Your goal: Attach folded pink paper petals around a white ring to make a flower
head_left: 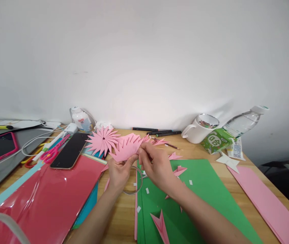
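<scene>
Both hands hold a pink folded-paper piece (126, 150) with a row of pointed teeth along its upper edge. My left hand (119, 172) pinches its lower edge from the left. The fingers of my right hand (156, 165) are closed on its right end. Behind it lies a round pink paper pinwheel (103, 138) with many points. On the green paper (203, 200) rest loose folded pink pieces, one of them a V-shaped piece (160, 225) near the front. Small white scraps (147, 190) are scattered there. A tape ring (133, 193) lies between my forearms.
Left are red paper (65, 193) in clear wrap, a black phone (69, 150), pink scissors (55, 149) and a pink-cased phone (2, 146). Along the wall stand a white bottle (81, 119), markers (163, 132), a mug (200, 128) and a tilted water bottle (245, 122). Pink strips (266, 203) lie right.
</scene>
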Available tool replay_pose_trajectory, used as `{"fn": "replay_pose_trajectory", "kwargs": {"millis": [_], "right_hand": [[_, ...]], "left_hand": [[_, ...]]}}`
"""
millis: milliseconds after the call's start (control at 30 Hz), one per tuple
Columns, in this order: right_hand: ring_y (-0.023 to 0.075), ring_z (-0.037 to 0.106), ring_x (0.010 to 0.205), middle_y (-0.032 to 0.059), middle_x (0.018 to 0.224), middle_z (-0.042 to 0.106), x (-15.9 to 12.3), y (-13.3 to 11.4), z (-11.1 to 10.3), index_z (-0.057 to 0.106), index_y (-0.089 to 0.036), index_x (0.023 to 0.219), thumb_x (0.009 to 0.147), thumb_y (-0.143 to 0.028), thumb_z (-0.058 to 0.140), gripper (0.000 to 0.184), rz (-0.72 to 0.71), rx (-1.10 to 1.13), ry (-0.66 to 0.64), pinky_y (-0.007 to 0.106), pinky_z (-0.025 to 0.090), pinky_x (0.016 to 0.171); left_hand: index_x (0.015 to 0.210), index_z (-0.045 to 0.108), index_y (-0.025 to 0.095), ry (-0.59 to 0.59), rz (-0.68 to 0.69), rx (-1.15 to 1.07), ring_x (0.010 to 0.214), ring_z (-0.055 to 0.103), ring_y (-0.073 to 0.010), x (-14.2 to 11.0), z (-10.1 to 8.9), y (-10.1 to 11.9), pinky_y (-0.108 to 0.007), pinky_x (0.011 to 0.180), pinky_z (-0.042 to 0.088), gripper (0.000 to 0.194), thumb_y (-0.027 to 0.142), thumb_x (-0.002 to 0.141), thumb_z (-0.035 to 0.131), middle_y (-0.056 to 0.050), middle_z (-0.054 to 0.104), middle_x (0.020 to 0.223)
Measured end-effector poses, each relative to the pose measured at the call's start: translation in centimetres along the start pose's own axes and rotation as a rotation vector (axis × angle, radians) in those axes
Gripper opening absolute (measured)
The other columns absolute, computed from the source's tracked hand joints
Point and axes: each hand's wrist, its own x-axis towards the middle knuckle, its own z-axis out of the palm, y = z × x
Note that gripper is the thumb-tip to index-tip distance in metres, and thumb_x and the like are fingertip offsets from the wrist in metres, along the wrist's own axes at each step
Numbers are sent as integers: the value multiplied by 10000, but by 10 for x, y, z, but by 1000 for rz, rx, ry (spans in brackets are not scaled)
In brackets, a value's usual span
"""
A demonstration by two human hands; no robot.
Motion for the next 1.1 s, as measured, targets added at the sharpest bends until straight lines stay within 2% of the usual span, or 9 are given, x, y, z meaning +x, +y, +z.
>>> {"fn": "replay_pose_trajectory", "kwargs": {"millis": [67, 267, 433, 567, 767, 1100], "right_hand": [[80, 432, 422, -32, 538, 491, 1, 0, -2, 432, -203, 649, 889, -220, 407, 242, 45, 38, -18, 195, 318, 426], [78, 488, 439, -23, 583, 546, 3, -2, 2, 492, -189, 674, 896, -297, 433, 254, 189, 357, -8, 193, 385, 456], [78, 515, 457, 2, 623, 610, 2, -4, 2, 497, -184, 668, 912, -344, 423, 300, 207, 398, -22, 194, 399, 467], [72, 523, 456, 11, 658, 639, 3, -7, -1, 513, -179, 681, 898, -337, 439, 279, 225, 415, -53, 191, 412, 464], [68, 533, 467, 24, 675, 681, 5, -9, -5, 539, -166, 710, 817, -241, 518, 133, 270, 444, -46, 179, 434, 472], [75, 551, 468, 40, 693, 707, 5, -7, -7, 551, -161, 743, 804, -243, 546, 102, 266, 453, -74, 186, 442, 470]], "left_hand": [[588, 687, 129, -5, -4, 19, 658, 701, -230, 0, 0, 0, -284, 619, 587, 147, 260, 599, 753, -43, 696, 565], [669, 703, 106, 11, 17, 51, 658, 703, -207, 1, -2, -7, -261, 611, 578, 171, 273, 639, 723, -91, 749, 747], [728, 714, 104, -7, 24, 39, 675, 709, -211, 2, -4, -12, -271, 628, 581, 177, 271, 669, 717, -96, 751, 765], [796, 717, 111, 5, 28, -14, 756, 712, -223, 2, -3, -15, -288, 684, 583, 207, 268, 662, 734, -98, 751, 853], [723, 720, 114, -7, -12, -68, 665, 701, -196, 2, -2, -17, -265, 635, 575, 172, 267, 649, 747, -71, 745, 732], [702, 716, 118, -12, -12, -61, 673, 700, -209, 1, -2, -15, -281, 647, 576, 156, 259, 644, 750, -49, 714, 640]]}}
